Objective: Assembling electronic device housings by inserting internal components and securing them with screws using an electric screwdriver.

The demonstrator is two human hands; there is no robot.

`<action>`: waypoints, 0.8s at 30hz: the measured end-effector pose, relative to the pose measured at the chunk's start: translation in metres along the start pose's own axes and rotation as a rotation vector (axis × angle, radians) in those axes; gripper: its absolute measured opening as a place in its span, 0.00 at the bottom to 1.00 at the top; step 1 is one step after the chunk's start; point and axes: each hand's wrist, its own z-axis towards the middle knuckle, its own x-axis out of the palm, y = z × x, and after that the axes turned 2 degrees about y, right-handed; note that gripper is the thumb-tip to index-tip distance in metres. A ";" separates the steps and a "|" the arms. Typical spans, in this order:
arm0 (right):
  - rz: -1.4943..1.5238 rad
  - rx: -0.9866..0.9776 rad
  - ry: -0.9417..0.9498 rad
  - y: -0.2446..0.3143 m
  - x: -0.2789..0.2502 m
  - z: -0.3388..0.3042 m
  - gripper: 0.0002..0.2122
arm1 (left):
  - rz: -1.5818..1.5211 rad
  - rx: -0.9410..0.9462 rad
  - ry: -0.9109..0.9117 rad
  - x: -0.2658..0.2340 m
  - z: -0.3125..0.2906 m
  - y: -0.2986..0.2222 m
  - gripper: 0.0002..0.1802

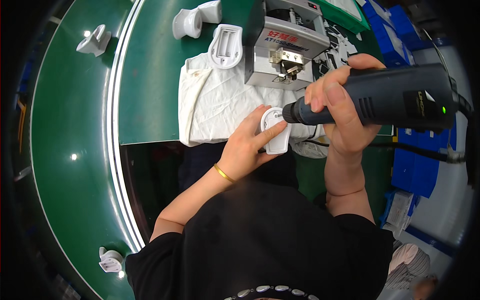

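My left hand grips a white plastic housing at the front edge of the bench, thumb across its face and fingers behind it. A black electric screwdriver lies in my right hand, its body reaching out to the right and a green light lit near its rear end. The tip of its bit meets the rounded upper part of the housing, close to my left fingertips. Under and behind the housing lies a white cloth, and on its far edge rests another white housing with an open compartment.
A grey screw-feeding machine stands behind the cloth, small dark and white parts beside it. White curved pieces sit at the back left. Left of the bench runs a green conveyor belt carrying white parts. Blue bins line the right.
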 end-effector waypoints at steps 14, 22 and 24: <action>-0.188 -0.029 0.064 -0.015 -0.002 0.015 0.18 | 0.000 0.014 0.003 -0.001 0.015 0.012 0.40; 0.080 -0.029 -0.135 -0.030 0.010 0.013 0.17 | 0.002 0.021 0.001 -0.001 0.016 0.019 0.41; 0.080 -0.021 -0.142 -0.029 0.006 0.015 0.17 | 0.007 0.005 0.026 -0.002 0.018 0.019 0.41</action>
